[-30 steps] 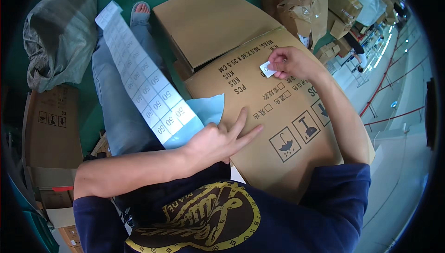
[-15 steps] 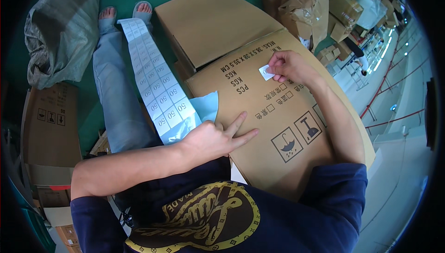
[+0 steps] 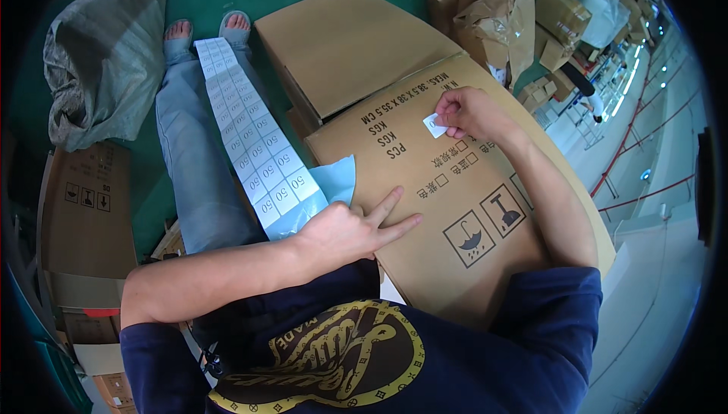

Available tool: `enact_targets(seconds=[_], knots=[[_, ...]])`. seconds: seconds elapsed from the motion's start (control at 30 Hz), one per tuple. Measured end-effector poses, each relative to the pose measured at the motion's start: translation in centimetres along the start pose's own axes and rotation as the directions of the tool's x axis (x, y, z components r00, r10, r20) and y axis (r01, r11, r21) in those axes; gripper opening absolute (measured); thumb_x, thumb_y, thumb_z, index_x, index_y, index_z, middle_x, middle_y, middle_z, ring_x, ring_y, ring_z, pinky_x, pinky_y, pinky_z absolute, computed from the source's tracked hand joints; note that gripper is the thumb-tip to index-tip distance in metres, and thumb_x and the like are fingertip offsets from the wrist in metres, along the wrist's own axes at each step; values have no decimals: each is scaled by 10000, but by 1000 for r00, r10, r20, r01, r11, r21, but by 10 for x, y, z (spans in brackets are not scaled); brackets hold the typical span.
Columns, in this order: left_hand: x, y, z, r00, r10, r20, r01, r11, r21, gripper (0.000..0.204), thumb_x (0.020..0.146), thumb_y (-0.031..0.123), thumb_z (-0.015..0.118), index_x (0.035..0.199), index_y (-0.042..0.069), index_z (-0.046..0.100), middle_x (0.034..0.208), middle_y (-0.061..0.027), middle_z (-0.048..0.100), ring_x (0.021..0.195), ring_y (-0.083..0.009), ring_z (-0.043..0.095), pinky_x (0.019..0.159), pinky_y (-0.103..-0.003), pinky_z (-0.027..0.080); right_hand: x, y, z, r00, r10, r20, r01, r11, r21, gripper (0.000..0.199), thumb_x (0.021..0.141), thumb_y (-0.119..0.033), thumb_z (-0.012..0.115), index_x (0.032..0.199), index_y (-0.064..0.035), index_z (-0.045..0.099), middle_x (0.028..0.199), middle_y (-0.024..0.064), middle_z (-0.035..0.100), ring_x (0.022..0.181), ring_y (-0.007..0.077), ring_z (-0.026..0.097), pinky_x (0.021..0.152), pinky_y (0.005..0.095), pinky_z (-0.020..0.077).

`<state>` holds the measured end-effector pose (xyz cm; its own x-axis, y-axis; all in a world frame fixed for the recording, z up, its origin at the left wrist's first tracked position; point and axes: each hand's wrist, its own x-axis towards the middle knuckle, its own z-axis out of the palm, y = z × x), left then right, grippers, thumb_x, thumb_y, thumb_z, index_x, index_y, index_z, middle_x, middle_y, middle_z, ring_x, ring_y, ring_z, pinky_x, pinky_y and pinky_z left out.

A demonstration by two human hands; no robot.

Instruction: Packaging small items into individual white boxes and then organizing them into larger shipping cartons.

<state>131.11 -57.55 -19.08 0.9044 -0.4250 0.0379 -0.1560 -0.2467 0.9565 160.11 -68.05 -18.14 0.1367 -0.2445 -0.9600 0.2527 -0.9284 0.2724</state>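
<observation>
- Far left: one grey sack (image 3: 106, 58), its underside out of sight; below it one printed carton (image 3: 87, 243), lower part dim.
- Label strip (image 3: 254, 135): one, three labels abreast; far rows too small to count. Long axis slants from the feet down-right toward the left hand (image 3: 340, 230).
- Blue backing sheet (image 3: 336, 177): under the strip's near end, partly covered by that hand.
- Left hand: two fingers spread over the large carton (image 3: 523, 258), the others curled; underside hidden, cannot tell whether its grip has anything.
- Large carton: one, near edge cut off by the shirt.
- Small white label (image 3: 434, 126): one, over the carton's print, free end pointing down-left; long axis unclear, fingers covering part.
- Right hand (image 3: 472, 114): grip closed, pinching that label; contact with carton unclear.
</observation>
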Motion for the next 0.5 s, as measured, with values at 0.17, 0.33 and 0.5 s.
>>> enact_targets(seconds=[0.17,0.33,0.5], knots=[[-2,-2,0,998,7,-55,-8,1000,-17,873,742,445,727,1497,269,325,1419,-234,467,487,-132,618,495,-238,502,3,-5,-1,999,-37,-6,36,994,-99,91,868,-58,690,892,6,629,702,26,625,610,77,610,526,232,506],[-1,-1,0,999,-6,39,8,999,-42,876,768,463,690,1515,300,261,1483,-232,375,559,-152,629,514,-248,529,-2,-14,-1,1000,10,1,-10,985,-174,115,842,-69,705,897,0,631,718,45,614,640,128,622,575,281,514],[4,1,0,999,-2,39,4,999,-35,878,768,466,689,1515,300,259,1483,-231,376,563,-153,631,508,-251,529,-2,5,-3,933,-339,-119,249,851,-463,134,816,-90,702,924,-34,644,788,88,608,771,237,624,694,340,509]])
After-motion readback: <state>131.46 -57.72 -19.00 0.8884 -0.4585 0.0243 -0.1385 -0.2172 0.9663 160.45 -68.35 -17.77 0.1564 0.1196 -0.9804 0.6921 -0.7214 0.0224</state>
